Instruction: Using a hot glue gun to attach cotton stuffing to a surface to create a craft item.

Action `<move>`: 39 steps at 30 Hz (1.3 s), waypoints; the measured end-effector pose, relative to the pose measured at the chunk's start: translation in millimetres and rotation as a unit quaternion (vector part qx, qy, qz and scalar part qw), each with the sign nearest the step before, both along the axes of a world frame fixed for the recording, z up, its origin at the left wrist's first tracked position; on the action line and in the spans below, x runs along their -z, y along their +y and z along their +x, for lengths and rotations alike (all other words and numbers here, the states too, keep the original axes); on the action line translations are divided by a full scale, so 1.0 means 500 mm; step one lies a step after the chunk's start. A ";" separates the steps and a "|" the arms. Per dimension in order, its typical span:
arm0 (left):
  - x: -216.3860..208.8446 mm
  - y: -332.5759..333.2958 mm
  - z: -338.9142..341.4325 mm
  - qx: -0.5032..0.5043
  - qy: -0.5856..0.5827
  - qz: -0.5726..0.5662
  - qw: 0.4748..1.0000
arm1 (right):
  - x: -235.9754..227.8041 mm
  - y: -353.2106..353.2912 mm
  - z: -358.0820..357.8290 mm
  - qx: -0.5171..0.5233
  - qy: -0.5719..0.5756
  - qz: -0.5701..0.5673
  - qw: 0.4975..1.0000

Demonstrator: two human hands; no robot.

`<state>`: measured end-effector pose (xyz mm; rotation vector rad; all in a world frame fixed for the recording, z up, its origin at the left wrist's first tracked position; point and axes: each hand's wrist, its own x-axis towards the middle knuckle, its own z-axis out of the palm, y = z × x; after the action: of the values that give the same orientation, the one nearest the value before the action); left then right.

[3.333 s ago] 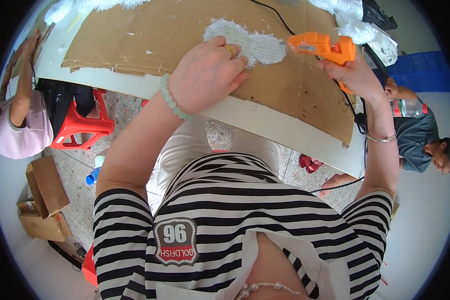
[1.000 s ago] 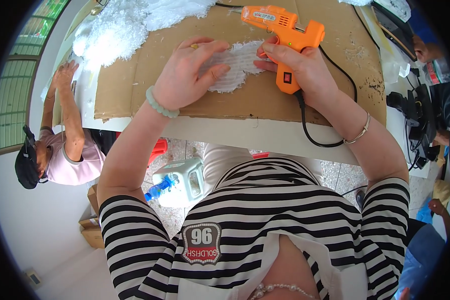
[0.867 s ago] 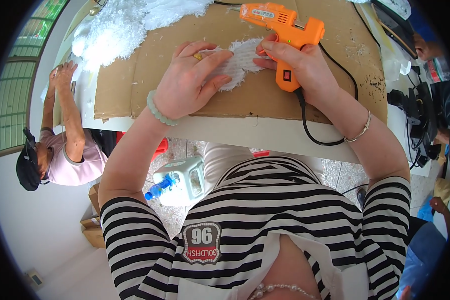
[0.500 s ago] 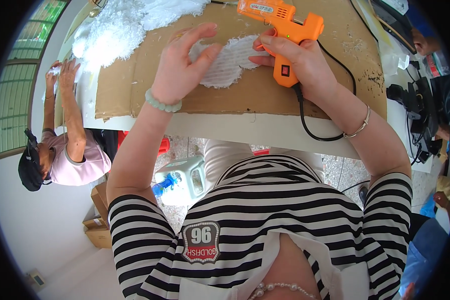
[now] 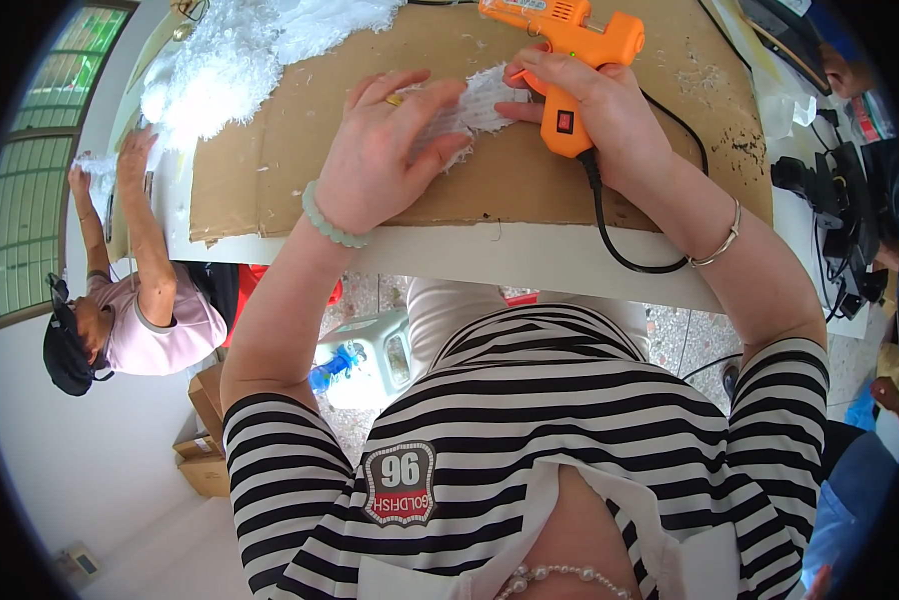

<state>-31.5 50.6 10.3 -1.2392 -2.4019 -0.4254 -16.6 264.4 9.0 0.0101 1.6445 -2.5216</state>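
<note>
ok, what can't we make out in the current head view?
All in the head view:
White fuzzy-edged piece: left part hidden beneath the left hand.
Orange glue gun: nozzle tip cut off by the top edge; trigger partly covered by the right hand.
White fluffy heap: far end cut off by the top edge.
White wisp by the co-worker's hands: too small to identify.

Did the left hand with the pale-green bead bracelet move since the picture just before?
Yes. Against the flat brown cardboard sheet, the left hand has moved right and a little downward in the picture.
</note>
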 end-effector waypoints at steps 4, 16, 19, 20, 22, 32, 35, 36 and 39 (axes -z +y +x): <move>-0.013 0.005 -0.014 -0.023 -0.059 0.107 0.992 | 0.002 0.006 -0.004 0.016 0.018 -0.013 1.000; 0.018 0.045 -0.036 0.021 -0.050 0.053 0.997 | -0.010 0.008 -0.002 0.037 -0.003 0.012 0.999; 0.016 0.047 -0.029 0.033 -0.022 0.046 0.998 | -0.001 0.013 -0.008 0.024 0.006 0.004 1.000; 0.013 0.048 -0.028 0.033 -0.008 0.032 0.999 | 0.002 0.014 -0.009 0.024 0.006 0.004 1.000; 0.010 0.048 -0.029 0.033 -0.033 0.055 0.997 | 0.005 0.016 -0.011 0.023 0.019 0.002 1.000; 0.015 0.080 -0.028 0.003 -0.115 0.099 0.988 | 0.000 0.013 -0.009 0.018 -0.002 -0.004 1.000; -0.003 0.070 -0.014 0.008 -0.156 0.109 0.982 | -0.002 0.013 -0.008 0.022 -0.010 -0.006 1.000; -0.005 0.064 -0.008 0.008 -0.155 0.108 0.982 | 0.001 0.015 -0.010 0.025 -0.014 -0.007 1.000; -0.008 0.039 -0.003 -0.051 -0.255 0.281 0.924 | 0.001 0.015 -0.009 0.026 -0.013 -0.006 1.000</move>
<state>-32.9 70.0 14.2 -0.8012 -2.4426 -1.4351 -20.9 271.7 8.6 0.0860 1.6406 -2.5569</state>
